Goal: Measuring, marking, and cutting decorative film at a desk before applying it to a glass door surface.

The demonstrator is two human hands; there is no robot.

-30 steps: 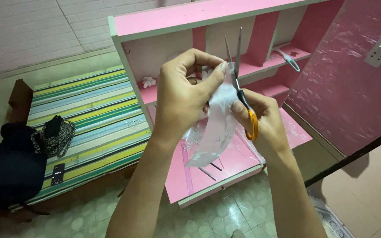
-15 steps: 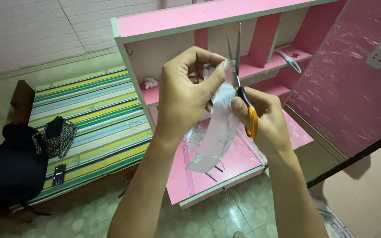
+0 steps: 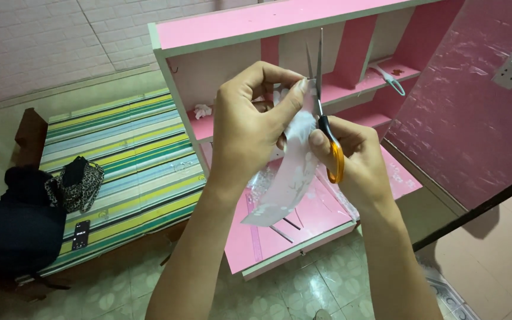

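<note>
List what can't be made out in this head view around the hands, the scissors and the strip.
- Scissors: the finger loops are mostly buried in the right hand; only an orange arc shows.
- Pale strip: its top edge, where the blades meet it, is covered by the left hand.
- Dark flat thing on the striped mat: too small to identify.

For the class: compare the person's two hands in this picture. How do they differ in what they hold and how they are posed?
The left hand pinches the top of a pale plastic strip between thumb and fingertips; the right hand grips orange-handled scissors.
The left hand sits higher, knuckles towards the camera; the right hand sits lower, fingers through the scissor handles, blades pointing up.
Both are bare and raised in front of the pink shelf unit.
</note>
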